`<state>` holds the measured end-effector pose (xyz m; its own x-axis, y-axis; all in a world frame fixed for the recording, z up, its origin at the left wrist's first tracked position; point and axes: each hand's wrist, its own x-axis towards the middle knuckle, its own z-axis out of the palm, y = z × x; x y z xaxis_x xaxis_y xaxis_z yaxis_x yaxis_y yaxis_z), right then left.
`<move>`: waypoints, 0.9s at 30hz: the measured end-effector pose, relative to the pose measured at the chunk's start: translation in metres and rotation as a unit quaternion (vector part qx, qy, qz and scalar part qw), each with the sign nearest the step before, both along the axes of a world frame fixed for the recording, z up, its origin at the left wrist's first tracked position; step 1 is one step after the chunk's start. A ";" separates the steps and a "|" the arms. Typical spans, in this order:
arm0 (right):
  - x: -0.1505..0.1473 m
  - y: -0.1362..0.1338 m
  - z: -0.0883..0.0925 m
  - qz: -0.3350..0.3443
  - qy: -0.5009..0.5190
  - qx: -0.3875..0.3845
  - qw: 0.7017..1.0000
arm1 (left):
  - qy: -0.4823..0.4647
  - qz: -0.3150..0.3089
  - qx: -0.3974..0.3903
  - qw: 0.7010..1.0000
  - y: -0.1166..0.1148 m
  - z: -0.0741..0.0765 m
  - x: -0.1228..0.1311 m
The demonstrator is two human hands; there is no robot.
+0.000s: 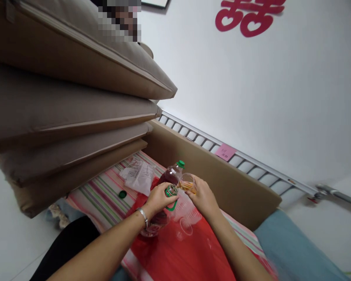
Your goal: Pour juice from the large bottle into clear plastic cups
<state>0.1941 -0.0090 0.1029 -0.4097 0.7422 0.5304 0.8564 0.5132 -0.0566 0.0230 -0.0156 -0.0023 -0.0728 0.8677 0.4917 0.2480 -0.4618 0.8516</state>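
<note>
My left hand [156, 201], with a silver bracelet at the wrist, is closed round the neck of a large clear plastic bottle [153, 231] with a green handle. The uncapped mouth points up and right, close to the cup. My right hand [204, 195] grips a clear plastic cup [188, 179] holding some amber liquid, tilted beside the bottle's mouth. Whether liquid is flowing I cannot tell. A second bottle [171, 174], dark red with its green cap on, stands just behind. Below my right hand lie clear plastic cups [190, 212].
A red plastic sheet or bag [193, 249] covers part of the striped cloth [102, 195]. A loose green cap [122, 194] and a crumpled white bag [140, 177] lie left. Stacked cushions [76, 105] rise at left; a brown panel [213, 171] and a radiator [251, 166] stand behind.
</note>
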 end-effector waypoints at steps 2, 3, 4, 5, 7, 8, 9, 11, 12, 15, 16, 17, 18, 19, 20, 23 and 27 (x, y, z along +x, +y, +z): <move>0.001 0.001 0.001 0.000 -0.007 -0.002 1.000 | 0.002 0.003 0.001 1.000 0.001 0.000 0.000; 0.001 0.001 0.002 0.002 -0.010 -0.002 1.000 | 0.002 0.004 0.002 1.000 0.001 0.000 0.001; 0.001 0.001 0.002 0.004 -0.014 -0.002 1.000 | 0.002 0.004 0.003 1.000 0.001 0.000 0.001; 0.001 0.001 0.003 0.006 -0.017 0.000 1.000 | 0.001 0.003 0.004 1.000 0.001 0.000 0.001; 0.000 0.000 0.004 0.004 -0.024 0.004 1.000 | -0.001 0.003 0.006 1.000 0.001 0.000 0.001; -0.001 -0.001 0.005 0.004 -0.029 0.005 1.000 | -0.001 0.002 0.008 1.000 0.001 -0.001 0.001; -0.001 -0.001 0.006 0.004 -0.035 0.007 0.999 | 0.000 0.001 0.009 1.000 0.001 -0.001 0.001; -0.002 -0.002 0.007 0.008 -0.049 0.009 0.999 | 0.001 -0.001 0.008 1.000 0.001 -0.002 0.001; -0.003 -0.002 0.007 0.011 -0.055 0.012 0.998 | 0.001 -0.001 0.006 1.000 0.001 -0.002 0.001; -0.003 -0.002 0.008 0.013 -0.070 0.033 0.997 | 0.004 0.001 0.001 1.000 0.001 -0.002 0.000; -0.004 -0.003 0.009 0.013 -0.076 0.042 0.996 | 0.004 0.001 0.001 1.000 0.001 -0.002 0.000; -0.004 -0.003 0.009 0.014 -0.085 0.049 0.995 | 0.005 0.000 0.002 1.000 0.001 -0.002 0.000; -0.005 -0.003 0.009 0.014 -0.094 0.057 0.994 | 0.005 0.000 0.002 1.000 0.000 -0.001 0.000; -0.006 -0.004 0.010 0.014 -0.105 0.064 0.992 | 0.005 0.000 0.002 1.000 0.000 -0.001 0.000; -0.007 -0.005 0.010 0.013 -0.117 0.073 0.990 | 0.005 0.000 0.001 1.000 0.000 0.000 0.000; -0.010 -0.007 0.009 0.019 -0.163 0.108 0.981 | 0.006 -0.001 0.000 1.000 0.000 0.000 0.000; -0.017 -0.009 0.006 0.059 -0.214 0.169 0.960 | 0.006 0.002 0.000 1.000 0.000 -0.002 0.001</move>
<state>0.1771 -0.0176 0.1094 -0.7148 0.4925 0.4964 0.6985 0.5359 0.4743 0.0236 -0.0153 -0.0043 -0.0696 0.8674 0.4927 0.2599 -0.4611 0.8484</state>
